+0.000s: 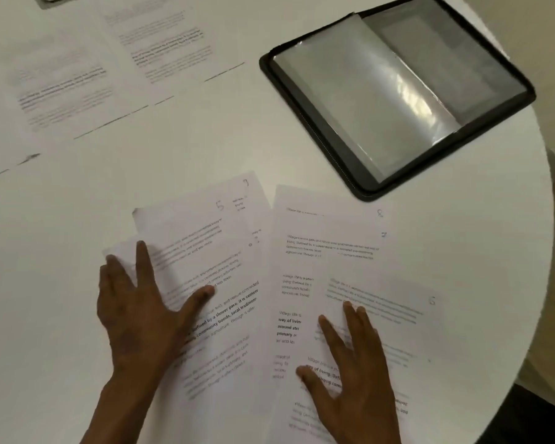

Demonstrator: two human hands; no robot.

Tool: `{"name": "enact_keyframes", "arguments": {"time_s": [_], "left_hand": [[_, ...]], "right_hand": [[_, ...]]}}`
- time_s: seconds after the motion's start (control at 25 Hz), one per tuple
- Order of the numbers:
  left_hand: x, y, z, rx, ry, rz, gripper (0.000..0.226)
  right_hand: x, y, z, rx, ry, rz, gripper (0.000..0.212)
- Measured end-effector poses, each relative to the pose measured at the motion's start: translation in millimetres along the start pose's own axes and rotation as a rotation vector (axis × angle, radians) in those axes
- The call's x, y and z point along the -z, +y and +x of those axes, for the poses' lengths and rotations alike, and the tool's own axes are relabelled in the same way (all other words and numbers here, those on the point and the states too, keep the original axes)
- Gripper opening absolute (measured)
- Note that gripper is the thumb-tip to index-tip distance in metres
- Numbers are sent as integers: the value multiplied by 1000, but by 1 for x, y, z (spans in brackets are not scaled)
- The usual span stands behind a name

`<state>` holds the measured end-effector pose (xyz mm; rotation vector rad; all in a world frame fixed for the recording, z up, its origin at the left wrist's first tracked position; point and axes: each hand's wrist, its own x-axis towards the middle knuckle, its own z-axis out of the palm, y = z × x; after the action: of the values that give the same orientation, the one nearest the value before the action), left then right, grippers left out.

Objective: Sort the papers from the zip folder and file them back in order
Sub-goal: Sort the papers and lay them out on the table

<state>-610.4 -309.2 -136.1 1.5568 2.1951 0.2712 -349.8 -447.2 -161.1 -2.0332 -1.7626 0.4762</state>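
You are looking down at a round white surface [302, 149] with printed sheets spread over it.

At the far left, toward the back, a row of blurred printed pages [109, 65] lies flat side by side, well apart from your hands. Their text is too blurred to read.

Nearer to you, your left hand [135, 309] lies flat on a fanned left stack of papers [212, 283]. Its fingers [143, 261] are straight and spread apart, with the thumb stretched out to the right across the printed lines. They press down on the sheets and are not curled round anything. Handwritten numbers sit in the top right corners of this stack: a 5 shows, and a 3 on the sheet beneath it.

Just beside it, touching along one edge, is a fanned right stack of papers [334, 257], marked 8, 7 and 6 on its overlapping sheets. Your right hand [353, 363] rests flat on the lowest of these, fingers straight and slightly apart, holding nothing.

At the back right, near the rim of the surface, the black zip folder [359, 184] lies open and flat. Shiny clear plastic sleeves [382, 91] are spread across its inside. It lies apart from both stacks.
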Motion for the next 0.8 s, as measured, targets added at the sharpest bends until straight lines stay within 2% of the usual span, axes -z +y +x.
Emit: {"name": "enact_keyframes", "arguments": {"time_s": [0.08,0.16,0.32,0.4,0.52,0.56,0.68,0.72,0.8], "left_hand": [[4,3,1,-22,23,59,120],[9,8,1,-62,68,22,117],[25,26,-15,-75,201,-276,105],[32,33,-28,-71,281,-400,107],[42,33,-42,39,225,-706,112],[44,30,-45,54,191,-778,104],[48,17,-45,74,147,-926,49],[51,13,-44,78,149,-959,37],[58,5,-41,67,164,-1001,31]], "right_hand": [[-1,1,1,-2,-12,16,76],[-1,3,2,-10,-26,8,77],[-2,5,4,11,-14,-10,80],[-2,7,5,18,-15,-30,82],[-4,10,9,16,-15,-36,86],[-3,9,11,23,-9,-26,86],[5,-12,20,65,68,42,84],[11,-24,26,73,106,80,81],[18,-55,41,65,135,187,75]]}}
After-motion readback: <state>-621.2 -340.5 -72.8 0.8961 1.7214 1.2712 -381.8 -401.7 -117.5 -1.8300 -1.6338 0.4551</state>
